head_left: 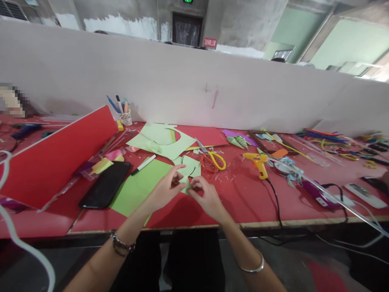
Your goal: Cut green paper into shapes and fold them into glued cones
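Between my two hands is a small piece of pale green paper (185, 184), pinched from both sides. My left hand (169, 185) has its thumb and fingers on the left edge, and my right hand (206, 196) grips the right edge with its fingertips. Just beyond lies a pale green sheet (193, 163) with a dark curved line on it. Under and left of my left hand is a bright green sheet (133, 190), with a white marker (144, 164) across its top. Scissors (215, 159) with yellow handles rest beyond my right hand.
A black phone (106, 184) and a red board (60, 158) are at left. A yellow glue gun (257, 163) with a black cord lies right, near a purple device (320, 195). A cup of pens (125, 117) stands by the white partition (170, 81).
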A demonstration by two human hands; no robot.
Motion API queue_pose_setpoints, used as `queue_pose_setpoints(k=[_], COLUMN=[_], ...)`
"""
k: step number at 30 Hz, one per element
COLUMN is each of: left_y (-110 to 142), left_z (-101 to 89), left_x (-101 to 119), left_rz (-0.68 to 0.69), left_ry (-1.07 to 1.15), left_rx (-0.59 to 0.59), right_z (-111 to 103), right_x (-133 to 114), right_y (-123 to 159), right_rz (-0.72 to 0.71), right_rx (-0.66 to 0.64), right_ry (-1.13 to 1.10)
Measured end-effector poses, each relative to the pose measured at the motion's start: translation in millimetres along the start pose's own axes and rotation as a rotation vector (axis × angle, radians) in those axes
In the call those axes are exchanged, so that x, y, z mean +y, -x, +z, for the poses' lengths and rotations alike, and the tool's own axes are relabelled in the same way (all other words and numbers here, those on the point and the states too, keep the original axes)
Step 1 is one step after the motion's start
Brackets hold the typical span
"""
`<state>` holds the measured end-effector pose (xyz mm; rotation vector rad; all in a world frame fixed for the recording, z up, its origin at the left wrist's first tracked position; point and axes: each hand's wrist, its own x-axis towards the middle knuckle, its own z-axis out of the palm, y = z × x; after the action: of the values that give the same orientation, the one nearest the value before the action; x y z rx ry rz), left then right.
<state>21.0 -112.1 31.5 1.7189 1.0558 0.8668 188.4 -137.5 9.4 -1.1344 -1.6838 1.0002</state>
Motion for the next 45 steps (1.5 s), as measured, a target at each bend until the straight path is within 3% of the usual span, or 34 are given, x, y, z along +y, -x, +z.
queue_pose_setpoints(k=[4, 7, 12, 14, 17, 21, 24, 27, 34, 37, 40, 42, 45], left_y=[5.9, 3.7, -6.5, -7.8, -3.3, 8.9, 15.7, 18.2, 24.6, 30.9, 34.2, 33.5, 29.7], left_z=[12.0, 16.3, 17.0, 17.3, 18.1, 20.1, 21.0, 18.2, 10.4, 6.0, -1.0, -4.3, -2.8], left_x=[-0.9, -1.1, -4.6, -5.9, -6.4, -5.3, -4.7, -3.1, -0.3, -7.0, -15.4, -19.3, -22.7], left_rz=[-0.075, -0.092, -0.065, -0.046, 0.006, 0.088, 0.104, 0.085, -0.011, -0.054, -0.044, -0.017, 0.031], left_ry=[0.009, 0.125, 0.242, 0.251, 0.096, -0.263, -0.348, -0.347, -0.174, -0.122, -0.247, -0.363, -0.462], left_rx=[0.073, 0.048, 0.029, -0.011, -0.063, -0.015, -0.058, -0.1, -0.181, -0.189, -0.149, -0.143, -0.157], right_z=[12.4, 18.0, 21.3, 23.6, 28.5, 33.5, 34.0, 32.3, 9.7, -14.6, -31.8, -31.8, -18.8], right_x=[6.2, 6.8, 3.7, 3.6, 5.8, 10.1, 10.1, 6.8, 8.0, 17.2, 18.4, 11.6, -0.9], right_y=[4.1, 5.3, 8.0, 9.2, 9.9, 9.2, 8.8, 9.1, 6.9, 7.2, 12.6, 18.3, 24.8], right_rz=[0.092, 0.161, 0.249, 0.243, 0.201, 0.185, 0.173, 0.159, 0.174, 0.144, 0.109, 0.014, -0.202], right_rx=[0.101, 0.148, -0.023, -0.012, 0.055, 0.121, 0.194, 0.188, 0.176, 0.364, 0.567, 0.496, 0.186], right_ry=[-0.19, -0.324, -0.335, -0.323, -0.325, -0.344, -0.316, -0.272, -0.199, -0.189, -0.072, 0.124, 0.41])
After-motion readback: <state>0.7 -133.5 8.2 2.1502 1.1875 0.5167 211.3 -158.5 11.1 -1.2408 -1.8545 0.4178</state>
